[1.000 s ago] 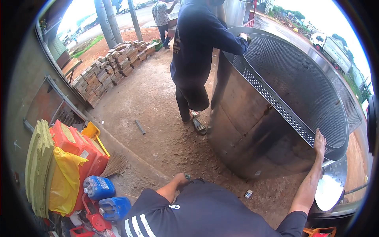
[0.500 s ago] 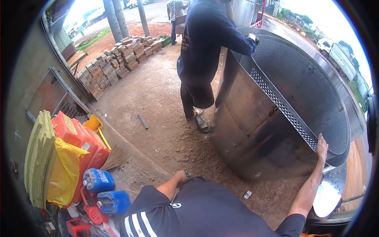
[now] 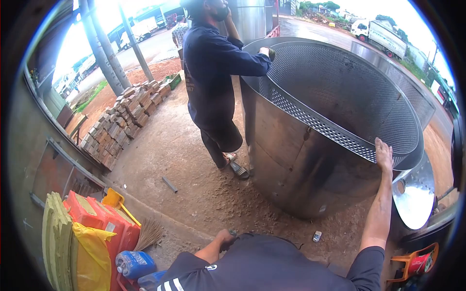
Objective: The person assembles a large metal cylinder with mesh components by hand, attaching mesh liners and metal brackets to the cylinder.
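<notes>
Two perforated or plain metal walls stand one inside the other in the head view: a large metal drum (image 3: 286, 165) on the right side of the ground, and a perforated cylinder (image 3: 315, 63) within it. The person's right hand (image 3: 383, 154) lies on the near right part of the rim, fingers straight; which of the two edges it presses is unclear. The left hand (image 3: 225, 237) is low, near the body, its fingers partly hidden; I cannot tell whether it holds anything.

One co-worker (image 3: 208, 82) stands at the drum's far left, with one hand (image 3: 264, 51) on its rim and the other raised to the head. One more person (image 3: 179, 34) is farther off. On the near left are two blue jugs (image 3: 136, 263), one broom (image 3: 149, 235) and one yellow dustpan (image 3: 113, 199). Three posts (image 3: 135, 43) rise beyond one brick pile (image 3: 121, 121). Two white trucks (image 3: 381, 38) stand far off.
</notes>
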{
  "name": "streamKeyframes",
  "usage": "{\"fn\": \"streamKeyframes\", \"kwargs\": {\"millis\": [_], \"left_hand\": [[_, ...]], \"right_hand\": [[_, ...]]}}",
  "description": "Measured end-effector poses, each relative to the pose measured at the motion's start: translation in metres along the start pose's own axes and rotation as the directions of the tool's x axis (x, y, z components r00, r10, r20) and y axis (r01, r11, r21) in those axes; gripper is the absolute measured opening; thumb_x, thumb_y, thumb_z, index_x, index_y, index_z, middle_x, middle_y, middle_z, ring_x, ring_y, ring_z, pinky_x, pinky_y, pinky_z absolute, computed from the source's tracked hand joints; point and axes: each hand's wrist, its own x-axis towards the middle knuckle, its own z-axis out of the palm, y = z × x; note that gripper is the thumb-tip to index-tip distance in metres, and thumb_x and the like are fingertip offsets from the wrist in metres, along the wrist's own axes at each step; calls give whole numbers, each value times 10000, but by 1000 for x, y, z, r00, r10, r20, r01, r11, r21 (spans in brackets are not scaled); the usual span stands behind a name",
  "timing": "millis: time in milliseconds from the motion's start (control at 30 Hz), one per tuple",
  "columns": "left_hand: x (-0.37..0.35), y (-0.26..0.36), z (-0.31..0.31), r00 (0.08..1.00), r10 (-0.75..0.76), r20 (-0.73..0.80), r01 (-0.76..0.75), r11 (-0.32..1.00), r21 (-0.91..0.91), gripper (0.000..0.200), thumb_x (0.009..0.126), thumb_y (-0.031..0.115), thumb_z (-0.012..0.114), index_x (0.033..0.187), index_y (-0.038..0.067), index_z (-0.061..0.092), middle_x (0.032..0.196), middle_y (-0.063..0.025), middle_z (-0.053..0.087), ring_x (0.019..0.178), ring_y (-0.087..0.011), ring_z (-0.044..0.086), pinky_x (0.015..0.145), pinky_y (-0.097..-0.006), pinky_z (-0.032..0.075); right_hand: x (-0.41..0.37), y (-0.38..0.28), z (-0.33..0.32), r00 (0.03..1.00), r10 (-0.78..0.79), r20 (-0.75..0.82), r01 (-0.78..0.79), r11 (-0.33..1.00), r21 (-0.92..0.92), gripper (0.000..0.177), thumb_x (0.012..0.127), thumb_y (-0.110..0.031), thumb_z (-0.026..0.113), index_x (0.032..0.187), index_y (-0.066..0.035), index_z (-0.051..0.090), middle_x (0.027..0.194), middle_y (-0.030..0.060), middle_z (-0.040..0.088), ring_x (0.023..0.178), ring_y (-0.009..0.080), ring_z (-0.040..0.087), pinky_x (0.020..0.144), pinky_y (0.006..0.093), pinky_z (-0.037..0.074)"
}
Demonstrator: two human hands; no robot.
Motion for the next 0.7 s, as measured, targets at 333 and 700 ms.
{"fn": "streamKeyframes", "kwargs": {"millis": [333, 700], "left_hand": [[6, 171, -98, 886, 412, -215, -462, 831, -311, 267, 808, 260, 787, 868, 9, 716, 789, -94, 738, 686, -183, 701, 664, -352, 555], [-60, 415, -218, 332, 703, -628, -942, 284, -180, 334, 866, 308, 828, 854, 18, 662, 731, 13, 641, 685, -80, 565, 662, -281, 491]], "right_hand": [[-7, -9, -2, 998, 67, -22, -66, 997, 39, 765, 1009, -727, 206, 1564, -236, 396, 1635, 39, 346, 1549, 357, 183, 1247, 532, 184], [3, -4, 3, 991, 124, -49, -120, 989, 81, 809, 980, -766, 241, 1566, -231, 404, 1646, 28, 338, 1553, 338, 186, 1230, 579, 189]]}}
